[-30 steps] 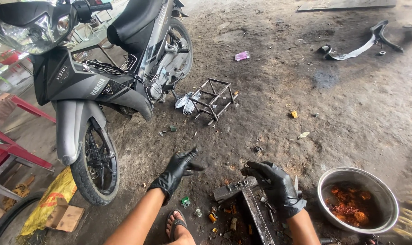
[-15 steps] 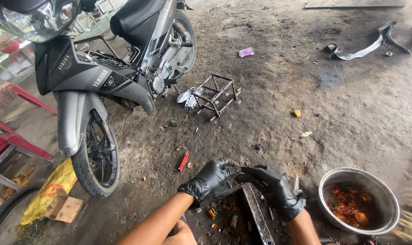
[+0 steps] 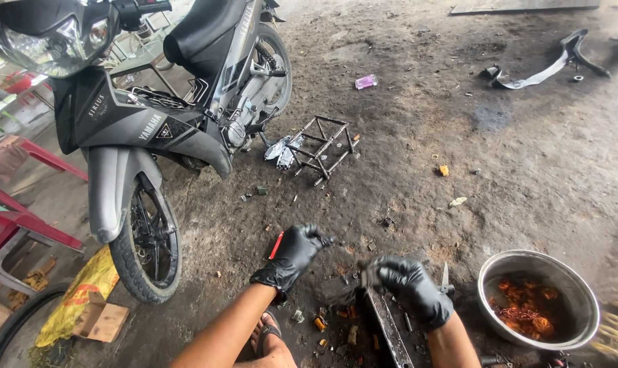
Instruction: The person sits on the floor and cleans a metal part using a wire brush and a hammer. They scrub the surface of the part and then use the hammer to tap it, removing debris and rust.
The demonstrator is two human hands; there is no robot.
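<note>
Low centre of frame: you are kneeling over oily, packed dirt floor (image 3: 404,170), both hands in black rubber gloves.

Your left hand (image 3: 294,253) is hovering with fingers loosely curled, half spread, gripping nothing that shows. A small red-handled tool (image 3: 275,245) is lying on the ground just beside it, partly hidden under the palm.

Your right hand (image 3: 408,286) is curling its fingers onto the upper end of a long, dark, greasy metal bar (image 3: 389,327), which is running down toward the bottom edge. Whether the fingers are closing fully around it, you cannot tell.

Right of that hand, a dented steel bowl (image 3: 500,272) is sitting on the ground, holding rusty orange bits.

Small scraps and orange fragments are littering the dirt between your hands.

Upper left: a grey motorcycle (image 3: 145,129) is standing close, its knobbly front tyre near your left forearm. Behind it, a welded wire-frame rack (image 3: 322,146) is lying tipped over. A red plastic chair (image 3: 16,218) is crowding the left edge; a curved black panel (image 3: 547,65) is lying well apart, upper right.
</note>
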